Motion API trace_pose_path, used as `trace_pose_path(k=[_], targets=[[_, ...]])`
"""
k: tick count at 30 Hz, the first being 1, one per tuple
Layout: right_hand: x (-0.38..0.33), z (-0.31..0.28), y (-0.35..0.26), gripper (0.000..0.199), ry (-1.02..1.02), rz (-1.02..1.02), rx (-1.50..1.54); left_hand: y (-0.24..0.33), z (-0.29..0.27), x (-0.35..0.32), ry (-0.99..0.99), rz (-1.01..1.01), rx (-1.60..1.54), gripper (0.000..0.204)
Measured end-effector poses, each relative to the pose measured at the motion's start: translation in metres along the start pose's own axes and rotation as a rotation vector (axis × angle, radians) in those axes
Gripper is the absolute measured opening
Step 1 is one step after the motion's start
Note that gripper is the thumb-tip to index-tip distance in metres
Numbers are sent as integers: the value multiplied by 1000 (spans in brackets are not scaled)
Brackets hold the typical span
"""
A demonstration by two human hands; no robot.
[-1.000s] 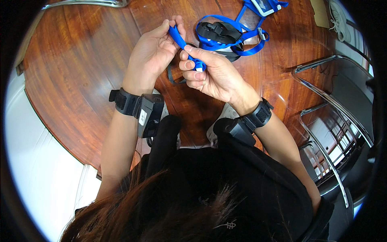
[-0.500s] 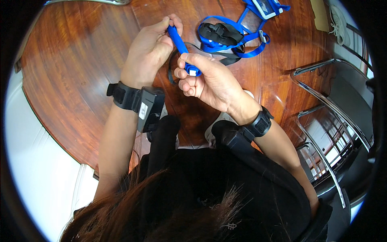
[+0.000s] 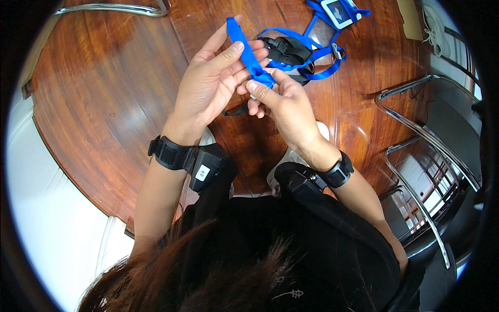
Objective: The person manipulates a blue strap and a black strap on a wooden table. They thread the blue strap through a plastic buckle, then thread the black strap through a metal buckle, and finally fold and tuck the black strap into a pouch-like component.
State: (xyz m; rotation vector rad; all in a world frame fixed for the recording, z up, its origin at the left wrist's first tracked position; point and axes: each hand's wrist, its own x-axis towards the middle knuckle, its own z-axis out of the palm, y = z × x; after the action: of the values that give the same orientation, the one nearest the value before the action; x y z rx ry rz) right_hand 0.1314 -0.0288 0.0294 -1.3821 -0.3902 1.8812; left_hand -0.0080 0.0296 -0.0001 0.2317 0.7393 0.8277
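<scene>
A flat blue strap (image 3: 240, 46) runs between my two hands above the table. My left hand (image 3: 200, 86) has the strap's upper length lying across its fingers, with the thumb pressed on its edge. My right hand (image 3: 296, 112) pinches the lower, folded end between thumb and fingers; part of that fold is hidden behind the thumb. Just beyond my hands lie a loose blue lanyard (image 3: 327, 70) and a black strap with a buckle (image 3: 286, 49). A white-framed card holder (image 3: 339, 13) is with the lanyard farther off.
Beneath my hands is a round, glossy brown wooden table (image 3: 93, 114). Chrome-framed black chairs (image 3: 410, 122) stand at the right. A curved chrome bar (image 3: 114, 7) shows at the far left, a white shoe (image 3: 436, 34) at the far right. A thin black strip (image 3: 235, 111) lies below my hands.
The blue strap, earlier held as a narrow roll, is now spread flatter. My left hand has moved right and opened its fingers behind it; my right hand has shifted slightly right.
</scene>
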Motion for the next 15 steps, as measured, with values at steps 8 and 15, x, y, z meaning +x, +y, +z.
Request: trace_pose_path(k=[8, 15], targets=[[-5, 7, 1, 14, -96, -70, -119, 4, -23, 3, 70, -50, -96, 36], [-8, 10, 1, 12, -71, -121, -218, 9, -27, 4, 178, -95, -135, 34]])
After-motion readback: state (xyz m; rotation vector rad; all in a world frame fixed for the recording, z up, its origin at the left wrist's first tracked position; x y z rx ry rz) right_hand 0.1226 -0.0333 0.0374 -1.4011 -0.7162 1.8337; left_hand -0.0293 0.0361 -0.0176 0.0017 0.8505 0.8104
